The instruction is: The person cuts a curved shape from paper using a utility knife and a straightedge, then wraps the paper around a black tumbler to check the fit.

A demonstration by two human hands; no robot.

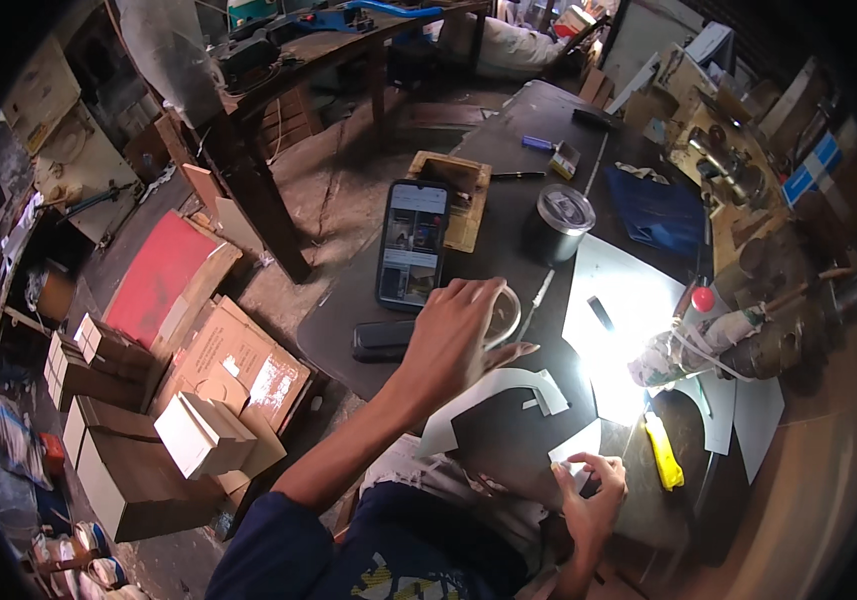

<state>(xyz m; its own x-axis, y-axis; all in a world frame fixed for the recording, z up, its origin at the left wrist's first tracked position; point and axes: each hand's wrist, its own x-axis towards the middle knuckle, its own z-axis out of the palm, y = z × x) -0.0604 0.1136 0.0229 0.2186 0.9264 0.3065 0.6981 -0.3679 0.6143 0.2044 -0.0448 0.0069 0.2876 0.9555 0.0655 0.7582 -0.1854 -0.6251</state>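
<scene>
My left hand (pixel 456 335) is curled at a round thing with a pale rim (pixel 510 318), its thumb stretched out below; whether this is a tape roll or a cup I cannot tell. My right hand (pixel 596 500) pinches the edge of a small white paper piece (pixel 580 445) close to my body. Between the hands lies a curved white paper cut-out (pixel 498 383) over a dark surface. Beyond my left hand a smartphone (pixel 413 245) with a lit screen leans on a wooden box (pixel 465 225). A dark case (pixel 381 341) sits beside my left wrist.
A glaring lamp (pixel 648 365) lights white sheets (pixel 593 290) at the right. A yellow-handled tool (pixel 662 452) lies near my right hand. Farther off stand a lidded black tumbler (pixel 558 222) and a blue cloth pouch (pixel 656 210). Cardboard boxes (pixel 133 470) fill the left floor.
</scene>
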